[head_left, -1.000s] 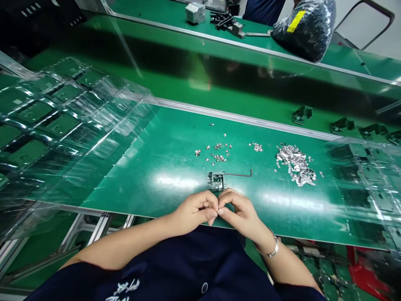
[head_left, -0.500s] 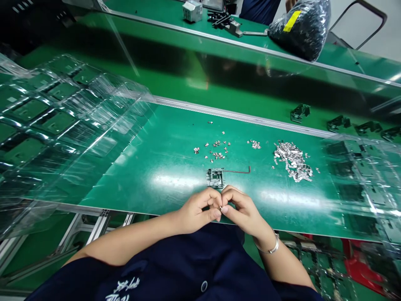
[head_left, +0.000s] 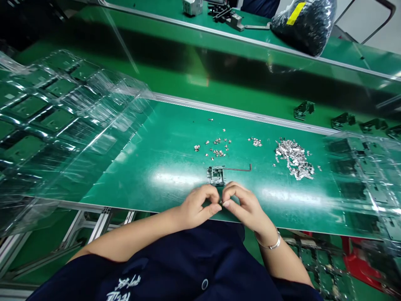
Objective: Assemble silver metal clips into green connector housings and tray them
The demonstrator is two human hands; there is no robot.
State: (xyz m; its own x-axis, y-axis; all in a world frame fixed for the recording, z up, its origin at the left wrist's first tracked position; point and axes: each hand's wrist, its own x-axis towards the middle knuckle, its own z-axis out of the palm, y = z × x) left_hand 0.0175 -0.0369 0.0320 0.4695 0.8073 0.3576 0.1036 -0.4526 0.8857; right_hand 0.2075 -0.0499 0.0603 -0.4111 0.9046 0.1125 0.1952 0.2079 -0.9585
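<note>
In the head view my left hand [head_left: 200, 205] and my right hand [head_left: 242, 205] meet at the near edge of the bench. Thumbs and forefingers are bent toward each other in pinches around a small metal part [head_left: 221, 202], mostly hidden by the fingertips. Just beyond the fingers lies a square, open-framed metal and green assembly [head_left: 216, 175]. A hex key [head_left: 238, 169] with a reddish short end rests against its right side. Farther off are scattered small metal pieces [head_left: 218, 153], a smaller cluster [head_left: 257, 142], and a large pile of flat silver pieces [head_left: 294, 156].
Clear plastic trays with square pockets [head_left: 56, 119] fill the left side; more trays [head_left: 369, 175] stand at right. Dark assemblies [head_left: 303, 110] line the ledge behind a metal rail [head_left: 238, 113]. A black plastic-wrapped bag [head_left: 305, 27] sits on the far bench, near a person's dark clothing.
The fingers of both hands have shifted slightly around the small part, and my left thumb and forefinger look a little farther apart. The view has tilted slightly; the bench items stay put.
</note>
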